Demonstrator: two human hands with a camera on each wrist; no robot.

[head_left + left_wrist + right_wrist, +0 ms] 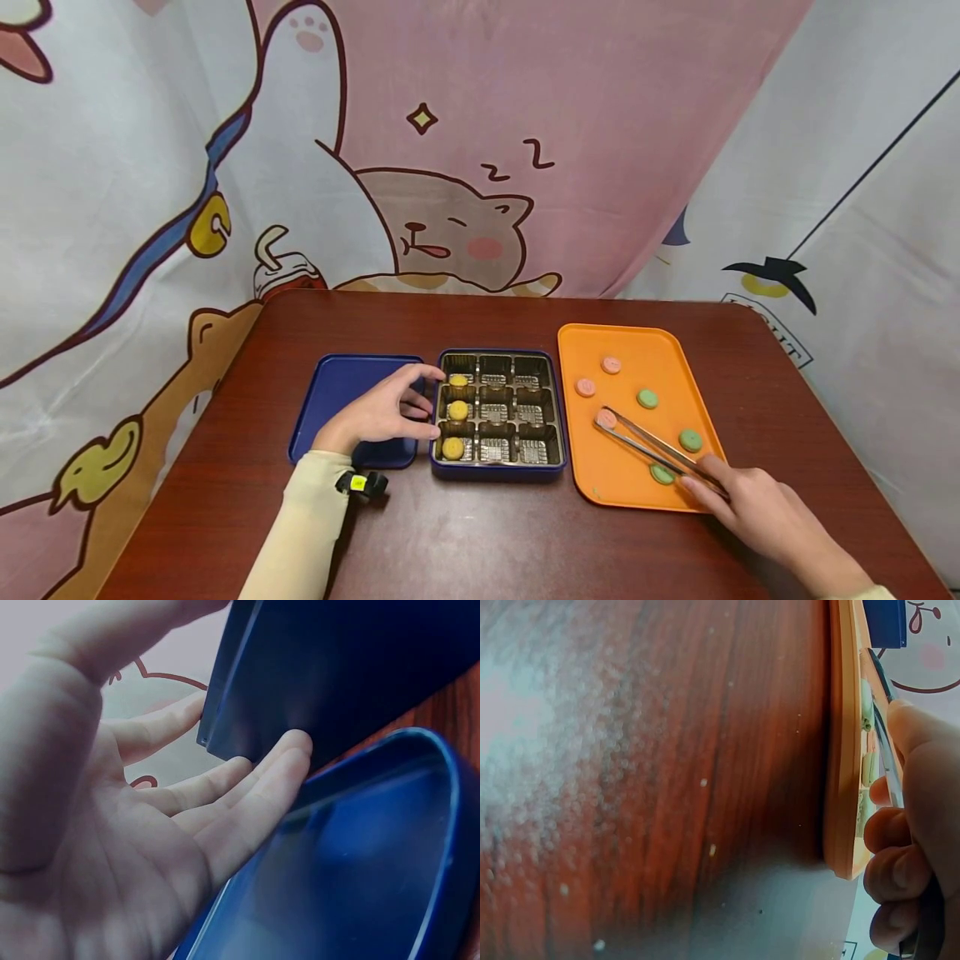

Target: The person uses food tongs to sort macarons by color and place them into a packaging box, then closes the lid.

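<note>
In the head view my right hand holds metal tongs over the orange tray. The tong tips are at a pink macaron, one on each side; whether they squeeze it I cannot tell. My left hand rests thumb and fingers against the left side of a blue box. Its fingers are fairly straight against the box wall in the left wrist view. Inside the box is a divided insert with yellow macarons down its left column. The right wrist view shows curled fingers round the tongs.
Two other pink macarons and several green ones lie on the orange tray. A shallow blue lid lies left of the box, partly under my left forearm and hand. A printed cloth hangs behind the brown table.
</note>
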